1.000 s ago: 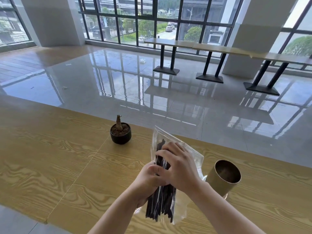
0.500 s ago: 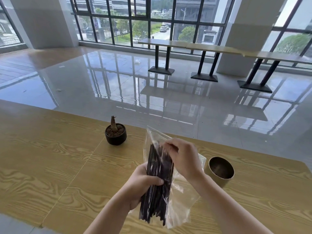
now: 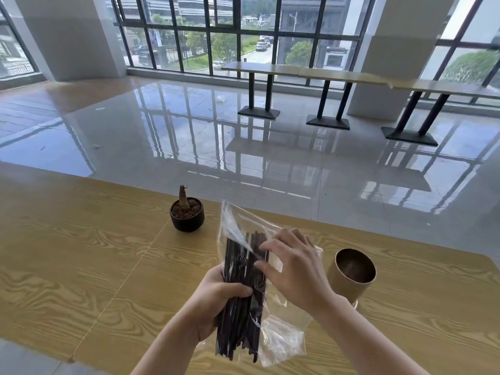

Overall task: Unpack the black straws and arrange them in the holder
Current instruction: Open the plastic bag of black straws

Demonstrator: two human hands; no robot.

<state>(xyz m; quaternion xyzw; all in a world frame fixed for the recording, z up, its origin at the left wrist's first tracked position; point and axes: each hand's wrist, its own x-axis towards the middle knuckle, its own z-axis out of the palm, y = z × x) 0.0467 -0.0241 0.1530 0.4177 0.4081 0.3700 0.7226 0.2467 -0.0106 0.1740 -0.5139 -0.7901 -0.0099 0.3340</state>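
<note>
Head view: everything sits in the lower middle of the frame, with both hands on one packet.
Straws: a bundle of thin black plastic straws (image 3: 240, 293) is held nearly upright above the surface, wholly inside its packet, with the tips below the packet's mouth.
Packet: a clear, crinkly plastic bag (image 3: 281, 339) wraps the bundle. Its top rises past the straw tips and a slack lower corner hangs to the right.
Left hand: the left hand (image 3: 216, 299) grips the bundle at mid-height through the film, fingers (image 3: 238, 289) curled round it with the thumb across the front.
Right hand: the right hand (image 3: 295, 272) is at the upper part of the bundle, fingers (image 3: 270, 246) spread and lightly bent, forefinger and thumb against the film. I cannot tell whether they pinch film or a straw.
Holder: a gold-coloured cylindrical metal holder (image 3: 351, 274) stands upright just right of the right wrist, with no straws visible in it.
Surface: a pale wood-grain surface (image 3: 81, 266) carries the holder and, beyond the packet to the left, a small round black pot with a brown plant stump (image 3: 187, 216).
Stage: likely early; the unpacking is not yet done.
Risk, spill: the film looks slippery, so if the left grip loosens during the pull, straws could slide out below and scatter.
Risk, snag: tips catching the bag's mouth could bend or fan out.
Risk, holder: the right forearm is near the holder and a sweep could tip it.
</note>
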